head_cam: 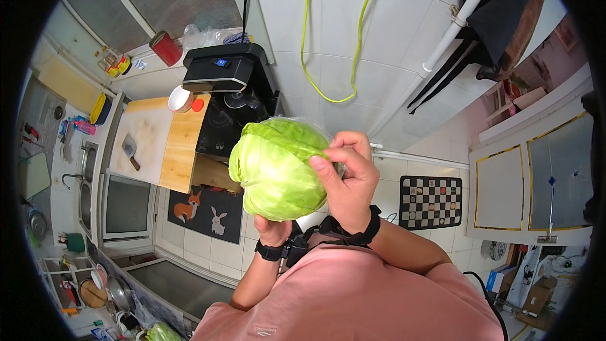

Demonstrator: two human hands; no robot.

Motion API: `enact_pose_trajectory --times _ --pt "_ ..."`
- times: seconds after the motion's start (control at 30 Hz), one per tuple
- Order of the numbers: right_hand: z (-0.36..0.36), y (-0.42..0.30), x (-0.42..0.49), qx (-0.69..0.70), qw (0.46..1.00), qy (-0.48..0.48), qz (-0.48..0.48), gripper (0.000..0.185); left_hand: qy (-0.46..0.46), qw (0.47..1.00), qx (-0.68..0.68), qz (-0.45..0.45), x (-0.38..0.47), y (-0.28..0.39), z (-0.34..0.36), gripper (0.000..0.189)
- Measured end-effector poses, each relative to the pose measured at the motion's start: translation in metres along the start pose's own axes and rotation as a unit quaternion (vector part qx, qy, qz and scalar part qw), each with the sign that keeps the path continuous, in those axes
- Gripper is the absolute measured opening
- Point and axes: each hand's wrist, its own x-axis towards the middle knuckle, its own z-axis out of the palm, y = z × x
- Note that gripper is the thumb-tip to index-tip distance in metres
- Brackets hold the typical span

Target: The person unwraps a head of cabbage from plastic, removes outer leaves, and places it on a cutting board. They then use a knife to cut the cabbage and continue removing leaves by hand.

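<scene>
A round green cabbage (281,170) is held up in front of my chest. My left hand (273,232) supports it from beneath; most of its fingers are hidden behind the cabbage. With thumb and fingertips, my right hand (350,166) pinches the edge of an outer cabbage leaf (296,138) on the upper right side. Some clear plastic film (307,123) shows behind the top of the cabbage.
Left of the cabbage, a cleaver (129,150) lies on a white cutting board (142,128) over a wooden counter board (182,156). A white cup (180,99) stands near a black stove (218,128). A double sink (86,166) is farther left. Floor mats (203,218) lie below.
</scene>
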Motion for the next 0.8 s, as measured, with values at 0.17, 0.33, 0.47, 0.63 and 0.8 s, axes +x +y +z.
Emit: enact_pose_trajectory --times 0.17,0.33,0.47,0.63,0.8 --pt "-0.007 -0.001 0.005 0.058 0.983 0.029 0.171 0.017 -0.006 0.997 -0.042 -0.068 0.000 0.006 -0.017 0.101" --pt "-0.019 0.007 0.020 0.130 0.954 0.020 0.268 0.020 -0.032 0.964 -0.228 -0.133 0.010 0.014 -0.019 0.090" --pt "-0.048 0.031 0.034 0.234 0.882 0.044 0.407 0.024 0.028 0.948 -0.265 -0.172 0.016 -0.002 -0.041 0.067" --pt "-0.083 0.075 0.034 0.340 0.765 0.019 0.547 0.035 0.009 0.992 -0.099 -0.084 0.008 -0.037 -0.124 0.065" --pt "-0.085 0.090 0.006 0.110 0.855 -0.063 0.504 0.051 0.015 0.990 -0.097 -0.103 0.011 -0.015 -0.105 0.065"
